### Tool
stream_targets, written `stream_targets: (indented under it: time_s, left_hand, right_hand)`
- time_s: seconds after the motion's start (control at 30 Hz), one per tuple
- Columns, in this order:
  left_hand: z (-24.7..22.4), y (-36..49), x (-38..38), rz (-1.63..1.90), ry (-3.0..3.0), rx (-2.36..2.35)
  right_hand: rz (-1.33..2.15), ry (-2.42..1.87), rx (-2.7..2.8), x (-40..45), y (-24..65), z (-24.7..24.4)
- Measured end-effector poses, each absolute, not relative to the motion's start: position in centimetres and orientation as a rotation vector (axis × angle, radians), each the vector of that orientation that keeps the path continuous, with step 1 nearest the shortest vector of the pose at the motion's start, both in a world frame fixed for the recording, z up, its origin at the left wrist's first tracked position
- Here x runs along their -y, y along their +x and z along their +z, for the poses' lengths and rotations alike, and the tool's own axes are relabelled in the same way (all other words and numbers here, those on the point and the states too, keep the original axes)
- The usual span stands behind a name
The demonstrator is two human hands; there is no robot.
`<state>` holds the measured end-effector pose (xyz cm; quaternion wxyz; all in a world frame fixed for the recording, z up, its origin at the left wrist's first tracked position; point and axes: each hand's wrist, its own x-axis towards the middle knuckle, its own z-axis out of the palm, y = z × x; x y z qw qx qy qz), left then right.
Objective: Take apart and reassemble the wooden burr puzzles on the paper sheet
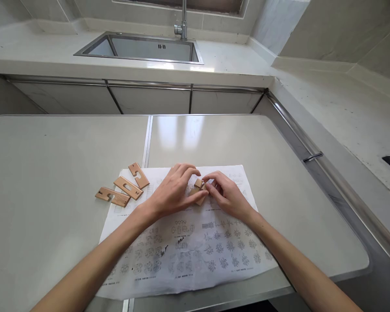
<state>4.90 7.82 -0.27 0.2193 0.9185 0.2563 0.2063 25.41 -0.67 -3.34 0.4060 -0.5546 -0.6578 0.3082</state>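
Small wooden puzzle pieces [198, 183], light in colour and crossed over one another, sit between my hands above the printed sheet [188, 277]. My left hand [173, 190] curves around them from the left, its thumb along their near side and its index finger arched over the top. From the right, my right hand [225, 195] pinches their right side between thumb and fingers. My fingers partly hide how the pieces join. Left of my left hand lie flat notched wooden pieces marked with numbers: one marked 1 [143, 180], one marked 2 [134, 192] and one marked 3 [119, 199].
The sheet, printed with puzzle diagrams and torn in places, lies on a pale folding table [52, 164] with a metal seam. Beyond it are a counter [227, 56], a steel sink [198, 56] and a faucet [183, 30]. Another counter [354, 117] runs along the right.
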Motion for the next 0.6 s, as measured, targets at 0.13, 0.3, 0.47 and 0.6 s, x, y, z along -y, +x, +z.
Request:
stream_targets:
  time_s: [0.13,0.3,0.47,0.6]
  left_hand:
    - [-0.5,4.3,-7.4,0.474,2.520,-0.535]
    - [-1.1,4.0,-7.4,0.422,2.575,-0.500]
    - [-1.0,3.2,-7.5,0.378,2.687,-0.501]
    - [-1.0,1.8,-8.2,0.388,2.738,-0.662]
  right_hand:
    - [0.796,-1.375,1.576,0.7,25.3,-3.6]
    - [0.891,-1.425,1.486,0.8,25.2,-3.4]
    - [0.884,-1.465,1.494,0.9,24.9,-3.0]
    - [0.871,-1.460,1.508,0.9,24.8,-3.1]
